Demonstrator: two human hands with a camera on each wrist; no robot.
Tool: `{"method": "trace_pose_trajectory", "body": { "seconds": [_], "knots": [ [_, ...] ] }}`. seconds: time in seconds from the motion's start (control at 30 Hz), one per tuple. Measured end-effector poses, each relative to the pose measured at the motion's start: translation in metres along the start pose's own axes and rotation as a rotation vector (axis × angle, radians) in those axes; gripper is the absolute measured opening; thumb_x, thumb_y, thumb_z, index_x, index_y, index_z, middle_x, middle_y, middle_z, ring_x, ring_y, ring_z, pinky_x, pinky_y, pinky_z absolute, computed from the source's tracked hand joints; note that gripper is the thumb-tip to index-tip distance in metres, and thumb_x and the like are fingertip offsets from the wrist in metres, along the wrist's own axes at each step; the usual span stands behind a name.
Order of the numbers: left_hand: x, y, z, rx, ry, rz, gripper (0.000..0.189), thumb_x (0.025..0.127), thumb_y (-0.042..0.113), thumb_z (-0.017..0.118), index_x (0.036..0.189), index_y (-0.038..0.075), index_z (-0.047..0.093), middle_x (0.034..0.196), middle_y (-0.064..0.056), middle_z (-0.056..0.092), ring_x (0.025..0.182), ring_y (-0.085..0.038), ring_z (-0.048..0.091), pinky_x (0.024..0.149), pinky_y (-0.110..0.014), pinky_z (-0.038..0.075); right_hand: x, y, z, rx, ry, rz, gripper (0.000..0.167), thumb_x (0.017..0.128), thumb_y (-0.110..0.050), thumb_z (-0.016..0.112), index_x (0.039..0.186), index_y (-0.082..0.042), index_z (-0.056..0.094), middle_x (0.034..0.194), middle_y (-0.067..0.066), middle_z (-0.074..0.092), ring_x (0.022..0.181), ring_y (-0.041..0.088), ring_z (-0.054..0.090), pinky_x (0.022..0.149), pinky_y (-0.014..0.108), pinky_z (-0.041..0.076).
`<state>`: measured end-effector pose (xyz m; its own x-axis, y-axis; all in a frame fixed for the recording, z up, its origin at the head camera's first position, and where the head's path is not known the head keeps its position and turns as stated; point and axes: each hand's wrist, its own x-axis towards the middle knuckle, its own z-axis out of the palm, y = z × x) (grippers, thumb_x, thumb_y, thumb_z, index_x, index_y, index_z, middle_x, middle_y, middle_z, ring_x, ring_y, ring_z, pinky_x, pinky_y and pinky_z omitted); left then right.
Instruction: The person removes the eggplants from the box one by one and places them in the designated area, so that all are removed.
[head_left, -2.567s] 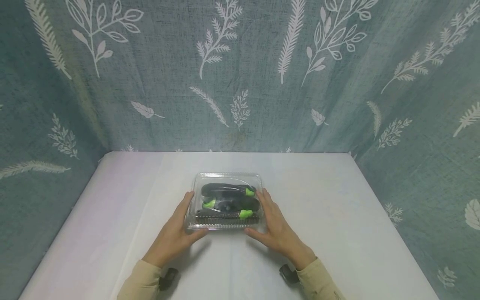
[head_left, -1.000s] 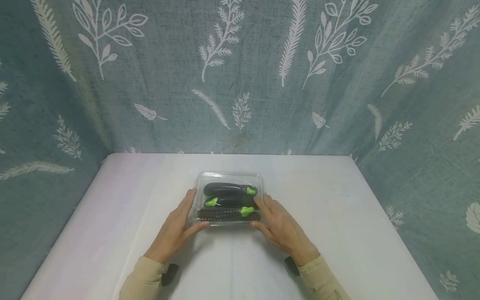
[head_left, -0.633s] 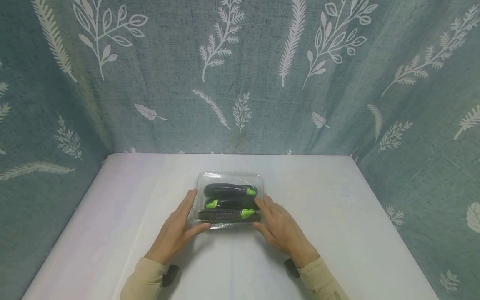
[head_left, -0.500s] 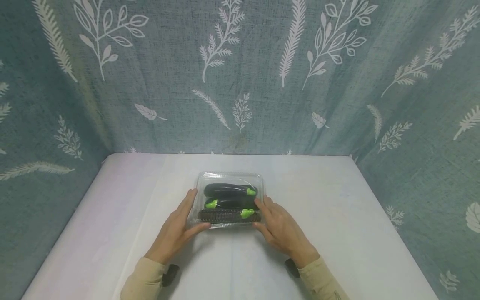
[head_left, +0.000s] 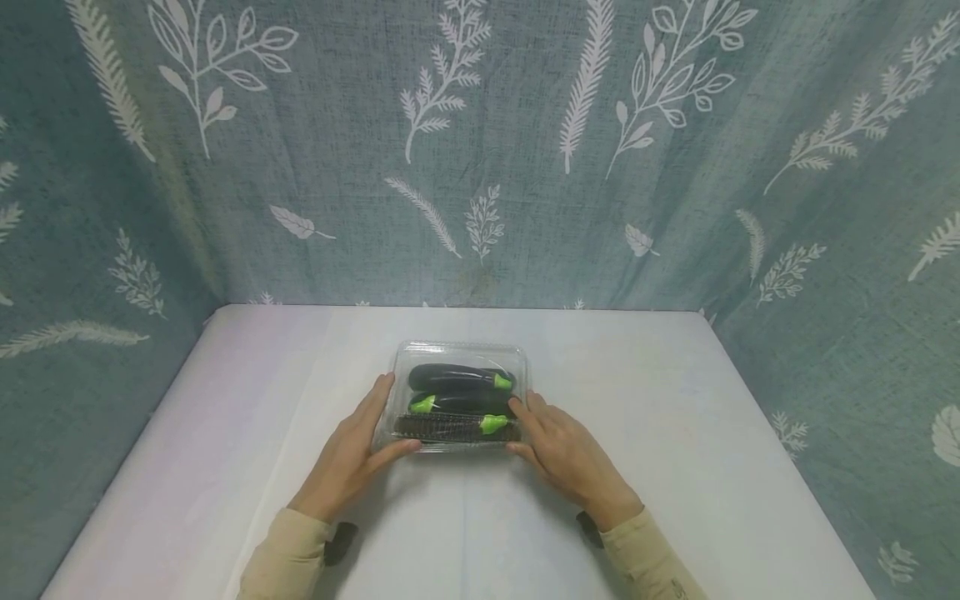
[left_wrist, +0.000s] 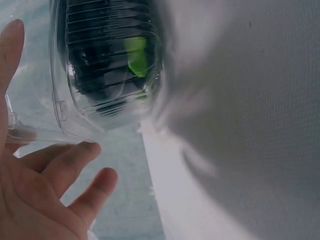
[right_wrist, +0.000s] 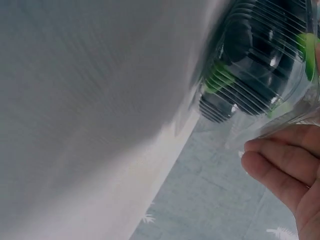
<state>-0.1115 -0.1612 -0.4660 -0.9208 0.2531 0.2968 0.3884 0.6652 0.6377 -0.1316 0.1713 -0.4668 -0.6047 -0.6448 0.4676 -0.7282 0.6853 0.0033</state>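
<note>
In the head view a clear plastic clamshell container [head_left: 459, 353] with its lid down sits at the middle of the white table. Several dark eggplants [head_left: 453, 377] with green stem ends lie inside it. My left hand [head_left: 351, 454] grips the left side, thumb along the near edge, fingers along the side. On the right, my right hand [head_left: 566, 454] holds the other side, its index fingertip over the lid. Both wrist views show the container's ribbed wall, with fingers at the rim. Whether the base touches the table is unclear.
The white tabletop [head_left: 622, 383] stretches around the container on all sides. Behind and beside it hangs a blue-green curtain [head_left: 525, 233] printed with white leaves. A dark wrist device [head_left: 341, 543] is partly visible at the left cuff.
Since the first frame the right hand has shifted slightly right, and the ribbed front wall shows at a different slant. Over the last half second the container's near edge has risen slightly in view.
</note>
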Motion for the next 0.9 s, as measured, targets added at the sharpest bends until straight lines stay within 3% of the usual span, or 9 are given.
{"method": "trace_pose_trajectory", "body": {
  "seconds": [0.4, 0.63, 0.9],
  "knots": [
    [-0.0005, -0.0010, -0.0020, -0.019, -0.011, -0.006, 0.102, 0.089, 0.041, 0.076, 0.165, 0.019, 0.011, 0.166, -0.019, 0.020, 0.150, -0.038, 0.025, 0.120, -0.056, 0.024, 0.0005, 0.0019, 0.0037, -0.077, 0.047, -0.071, 0.068, 0.110, -0.047, 0.028, 0.139, 0.009, 0.052, 0.128, 0.034, 0.061, 0.115, 0.041, 0.065, 0.096, 0.047, 0.055],
    [0.0000, -0.0015, -0.0047, -0.021, -0.013, -0.021, 0.101, 0.090, 0.043, 0.076, 0.165, 0.022, 0.011, 0.166, -0.016, 0.020, 0.150, -0.037, 0.025, 0.120, -0.056, 0.024, 0.0027, 0.0016, 0.0027, -0.081, 0.085, -0.099, 0.063, 0.110, -0.044, 0.033, 0.136, 0.010, 0.054, 0.124, 0.034, 0.063, 0.108, 0.040, 0.069, 0.091, 0.046, 0.058],
    [0.0012, -0.0027, -0.0042, -0.018, -0.015, -0.033, 0.102, 0.088, 0.045, 0.077, 0.164, 0.018, 0.015, 0.166, -0.016, 0.021, 0.150, -0.037, 0.025, 0.120, -0.057, 0.025, 0.0014, 0.0041, 0.0013, -0.081, 0.075, -0.084, 0.065, 0.108, -0.046, 0.037, 0.140, 0.009, 0.052, 0.126, 0.033, 0.063, 0.106, 0.037, 0.070, 0.091, 0.044, 0.058]
  ]
}}
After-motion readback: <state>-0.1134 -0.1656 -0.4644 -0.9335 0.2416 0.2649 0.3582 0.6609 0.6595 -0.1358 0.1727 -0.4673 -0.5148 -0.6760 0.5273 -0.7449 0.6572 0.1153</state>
